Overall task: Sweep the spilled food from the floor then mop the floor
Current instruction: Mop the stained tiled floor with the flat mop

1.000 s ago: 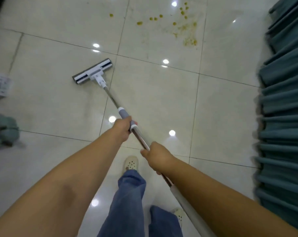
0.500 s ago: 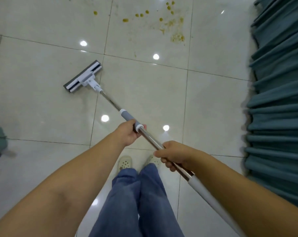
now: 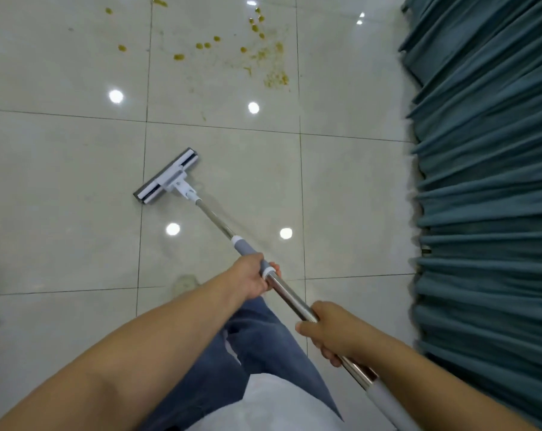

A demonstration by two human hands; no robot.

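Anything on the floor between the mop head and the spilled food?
Head view: mostly bare tile between the mop head and the spilled food, crossed by one grout line, plus a few stray specks.

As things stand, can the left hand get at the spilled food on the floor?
Probably not directly. The left hand grips the mop handle, and the spilled food lies past the mop head, across a tile seam. Nothing blocks the floor between.

A home-like indoor room, with glossy cream floor tiles [image 3: 350,188] and pleated teal curtains [image 3: 487,181] along one side.
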